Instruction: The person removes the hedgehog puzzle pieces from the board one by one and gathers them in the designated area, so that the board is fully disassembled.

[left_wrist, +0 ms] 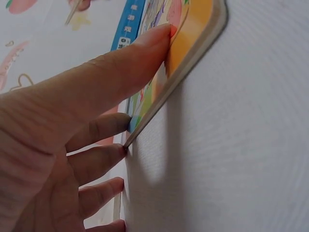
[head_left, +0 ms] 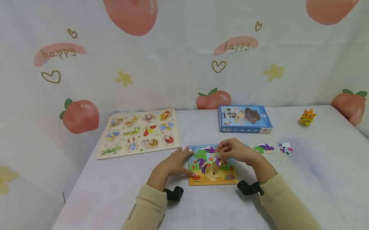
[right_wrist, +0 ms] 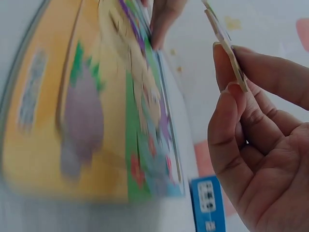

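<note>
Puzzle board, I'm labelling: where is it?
In the head view, the puzzle board lies below centre, left hand at its left edge, loose pieces to its right.

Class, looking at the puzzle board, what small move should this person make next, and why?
Probably lower the puzzle piece onto the puzzle board. The right hand pinches it over the board, apart from the surface, while the left hand touches the board's side. Which spot it fits, I cannot tell.
</note>
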Tool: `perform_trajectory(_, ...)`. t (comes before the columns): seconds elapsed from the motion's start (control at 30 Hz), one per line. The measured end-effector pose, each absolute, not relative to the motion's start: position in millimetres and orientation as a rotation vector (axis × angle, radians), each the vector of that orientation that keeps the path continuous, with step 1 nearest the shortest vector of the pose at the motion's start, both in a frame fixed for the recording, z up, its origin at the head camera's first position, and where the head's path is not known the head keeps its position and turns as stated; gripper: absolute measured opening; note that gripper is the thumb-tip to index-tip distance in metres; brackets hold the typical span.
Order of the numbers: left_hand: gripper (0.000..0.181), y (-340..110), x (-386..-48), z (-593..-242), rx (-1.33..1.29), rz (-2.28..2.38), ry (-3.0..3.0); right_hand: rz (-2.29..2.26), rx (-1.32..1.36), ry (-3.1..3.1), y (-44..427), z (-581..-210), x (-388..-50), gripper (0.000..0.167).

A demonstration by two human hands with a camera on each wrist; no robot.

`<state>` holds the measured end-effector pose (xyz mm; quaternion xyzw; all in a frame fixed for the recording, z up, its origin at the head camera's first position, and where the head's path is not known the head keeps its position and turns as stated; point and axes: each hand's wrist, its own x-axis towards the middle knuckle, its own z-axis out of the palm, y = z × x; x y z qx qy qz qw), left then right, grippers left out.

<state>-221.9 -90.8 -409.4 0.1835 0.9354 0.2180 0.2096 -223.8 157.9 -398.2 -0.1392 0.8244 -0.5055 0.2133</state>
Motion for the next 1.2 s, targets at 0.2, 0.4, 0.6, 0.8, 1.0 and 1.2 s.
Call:
perform_trajectory(0.2, 0.079, -92, -221, -411, 0.511, 0.616, 2.609, -1.378, -0.297, 2.334, 179, -399, -219, 0.023)
perform_trajectory(0.4, 0.079, -92, -222, -412, 0.507, 0.614, 2.607, -1.348, -0.238, 2.366, 200, -399, -213, 0.025)
perform_trajectory(0.6, 0.079, -92, -221, -411, 0.515, 0.613, 2.601, -1.324, -0.193, 2.388, 218, -401, -206, 0.029)
perform_trajectory(0.8, 0.079, -92, -221, -410, 0.512, 0.610, 2.599, -1.296, -0.194, 2.398, 232, -406, -201, 0.031)
perform_trajectory(1.0, 0.079, -93, -220, -410, 0.509, 0.619, 2.592, -1.296, -0.177, 2.413, 243, -411, -197, 0.035)
perform_trajectory(1.2, 0.079, -93, -221, -411, 0.519, 0.611, 2.593, -1.308, -0.157, 2.436, 252, -414, -192, 0.033)
